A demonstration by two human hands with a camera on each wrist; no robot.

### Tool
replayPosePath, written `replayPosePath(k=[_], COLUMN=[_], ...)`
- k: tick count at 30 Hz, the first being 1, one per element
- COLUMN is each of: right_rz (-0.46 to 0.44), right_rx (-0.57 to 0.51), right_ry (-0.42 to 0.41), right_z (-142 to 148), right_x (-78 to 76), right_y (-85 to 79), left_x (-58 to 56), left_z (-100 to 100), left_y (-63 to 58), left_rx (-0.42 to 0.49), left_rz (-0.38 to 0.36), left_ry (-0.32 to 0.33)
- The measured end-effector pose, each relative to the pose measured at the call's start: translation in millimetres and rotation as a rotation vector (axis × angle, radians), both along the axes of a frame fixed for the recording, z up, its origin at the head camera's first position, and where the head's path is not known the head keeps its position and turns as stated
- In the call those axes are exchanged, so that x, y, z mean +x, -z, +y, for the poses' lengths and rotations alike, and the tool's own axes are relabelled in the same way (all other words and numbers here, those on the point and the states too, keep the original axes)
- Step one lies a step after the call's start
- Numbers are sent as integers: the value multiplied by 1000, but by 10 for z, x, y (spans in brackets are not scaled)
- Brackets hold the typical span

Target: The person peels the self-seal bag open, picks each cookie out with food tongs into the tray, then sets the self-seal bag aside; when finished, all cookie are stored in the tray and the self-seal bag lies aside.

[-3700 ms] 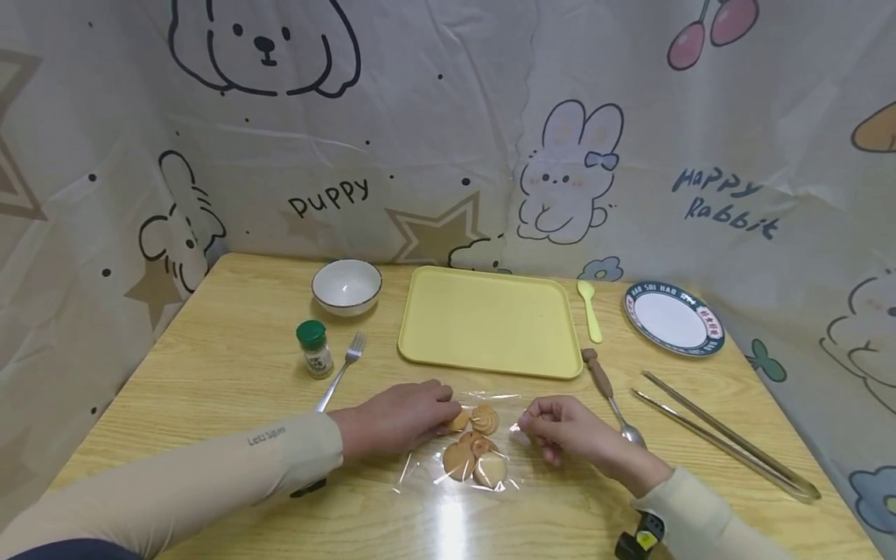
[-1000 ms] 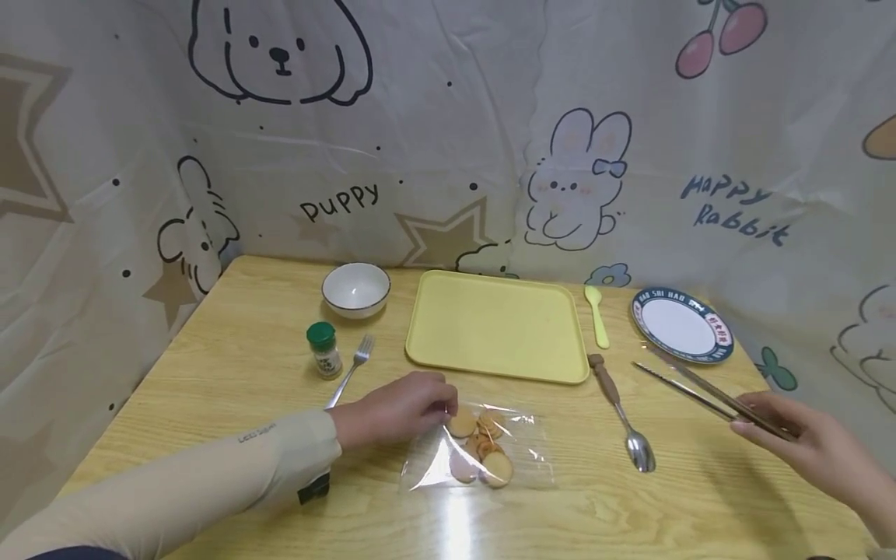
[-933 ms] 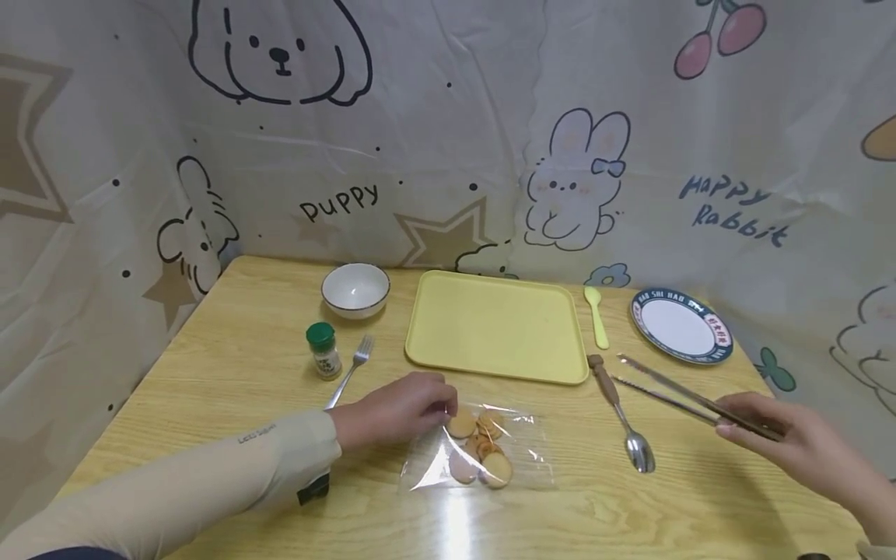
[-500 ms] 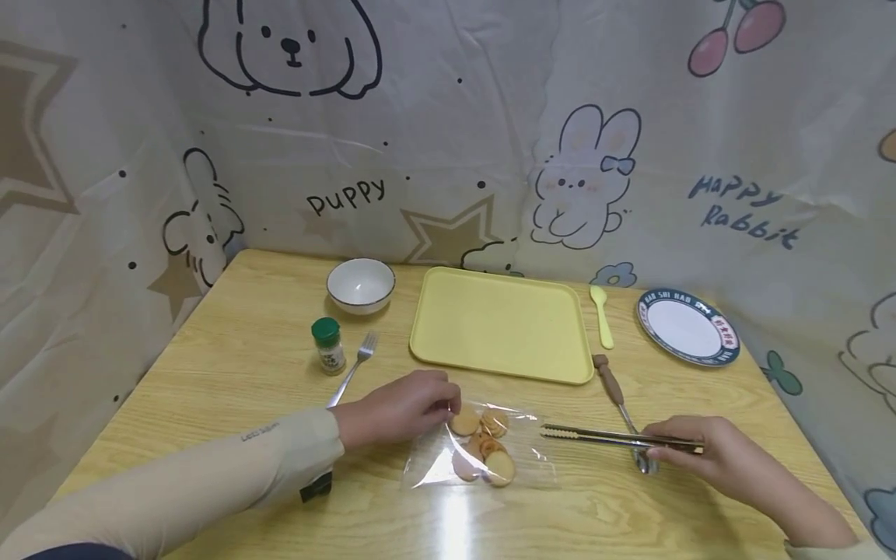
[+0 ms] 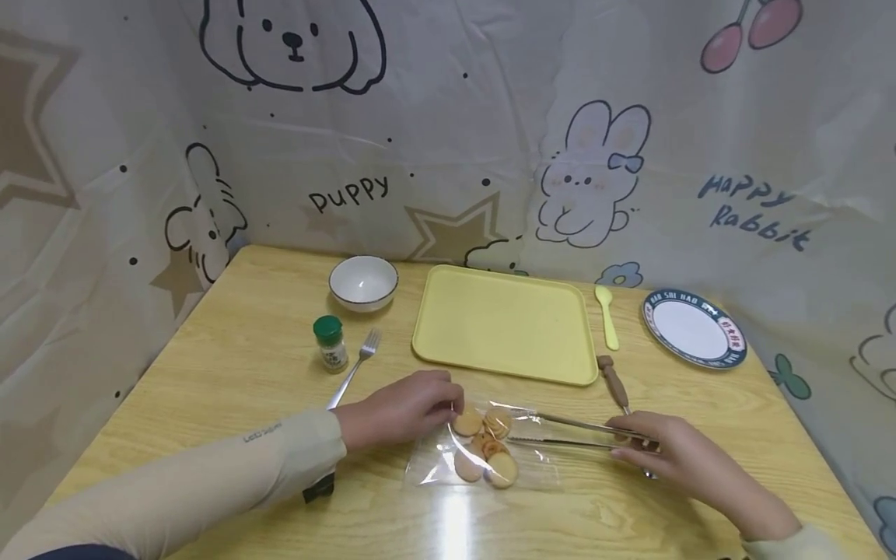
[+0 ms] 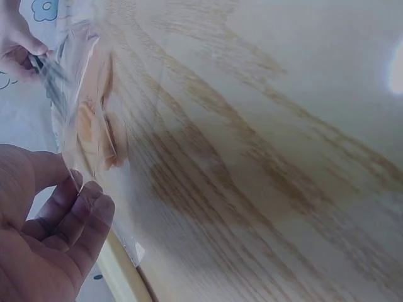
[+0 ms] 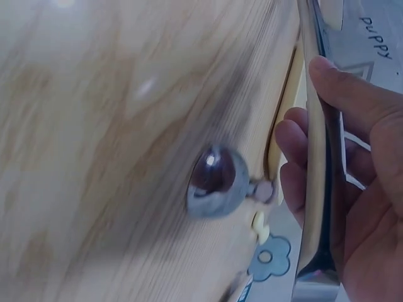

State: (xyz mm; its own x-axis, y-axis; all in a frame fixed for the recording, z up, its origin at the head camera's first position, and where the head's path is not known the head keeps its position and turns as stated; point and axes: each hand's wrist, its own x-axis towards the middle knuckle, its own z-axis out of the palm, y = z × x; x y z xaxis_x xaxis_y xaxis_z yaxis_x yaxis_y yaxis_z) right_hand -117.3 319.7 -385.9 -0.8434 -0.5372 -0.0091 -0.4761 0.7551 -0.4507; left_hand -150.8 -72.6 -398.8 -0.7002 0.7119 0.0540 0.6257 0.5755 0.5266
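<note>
Brown-handled spoon (image 5: pixel 615 384) partly behind right fingers (image 5: pixel 635 423)

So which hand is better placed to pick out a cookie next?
Probably the right hand: it holds metal tongs pointed at the cookies, while the left hand is busy pinching the clear plastic bag.

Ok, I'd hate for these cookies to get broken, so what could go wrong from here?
The tongs reach over the right side of the bag; I can't tell whether they are inside, so they might snag the film. The cookies lie close together, some overlapping, so a hard squeeze could crack one. Only the left grip pinches the bag, near its far left corner, so a push might slide or crumple it.
</note>
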Motion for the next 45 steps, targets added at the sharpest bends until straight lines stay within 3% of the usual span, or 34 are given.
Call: replayPosePath(k=[13, 22, 28, 32, 37, 41, 45], right_rz=[-23, 72, 3, -67, -5, 36, 78], right_rx=[4, -29, -49, -78, -62, -37, -14], right_ry=[-50, -88, -76, -27, 74, 179, 219], right_z=[-166, -90, 104, 319, 585, 672, 578], right_x=[-51, -28, 42, 132, 191, 111, -98], right_y=[53, 73, -8, -100, -201, -266, -295], left_x=[-11, -15, -22, -27, -29, -30, -32], left_z=[-6, -16, -26, -19, -9, -10, -12], left_y=[30, 37, 51, 52, 51, 51, 43], left_rx=[21, 24, 24, 28, 30, 25, 20], left_rz=[39, 9, -3, -11, -13, -20, -29], left_ry=[17, 11, 5, 6, 1, -5, -3])
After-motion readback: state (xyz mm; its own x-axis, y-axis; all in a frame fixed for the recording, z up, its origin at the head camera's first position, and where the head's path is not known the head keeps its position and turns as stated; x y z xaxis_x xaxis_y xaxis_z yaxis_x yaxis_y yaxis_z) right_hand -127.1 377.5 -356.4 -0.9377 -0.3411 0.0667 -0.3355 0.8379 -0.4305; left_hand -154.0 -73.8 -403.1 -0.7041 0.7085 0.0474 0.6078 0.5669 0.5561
